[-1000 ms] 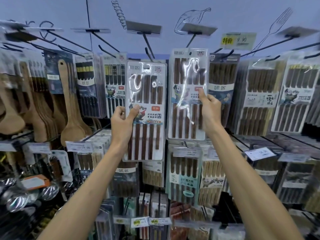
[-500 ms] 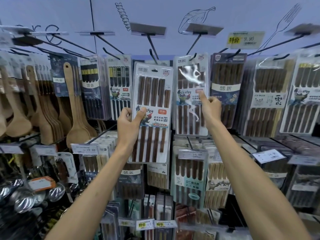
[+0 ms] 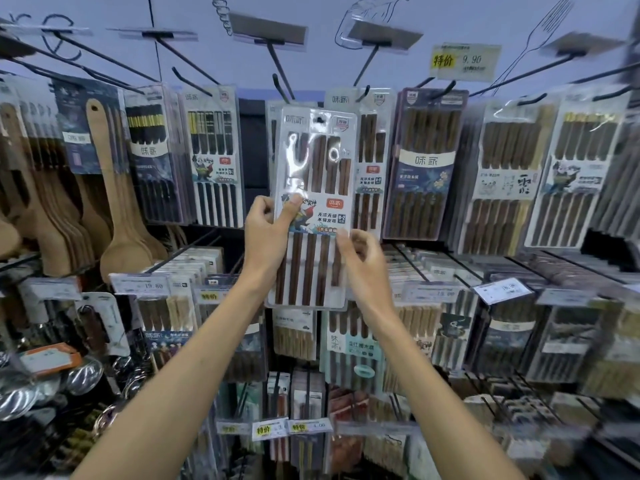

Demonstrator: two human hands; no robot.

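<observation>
Chopstick pack (image 3: 313,209) held aloft, down and left of the yellow price tag (image 3: 465,60). Drawn nearer and a little rightward since a second ago, now overlapping the hanging pack (image 3: 372,168) that sits down-left of the same tag. Gripped at its left edge by the left hand (image 3: 268,244), thumb flat on the printed label, fingers curled behind. Right hand (image 3: 363,261) no longer up on the hanging pack; dropped and swung inward, now at the held pack's right edge just under the label. Fingers curled and touching the plastic, but blurred with motion: cannot tell whether clamped on it or only arriving. Hanging pack left in place, partly hidden behind the held one. Reads as a choice made: one pack let go, the other coming into both hands, probably for steadying or a closer look at the label. Wooden spatulas (image 3: 121,220) far left of the tag, untouched.
</observation>
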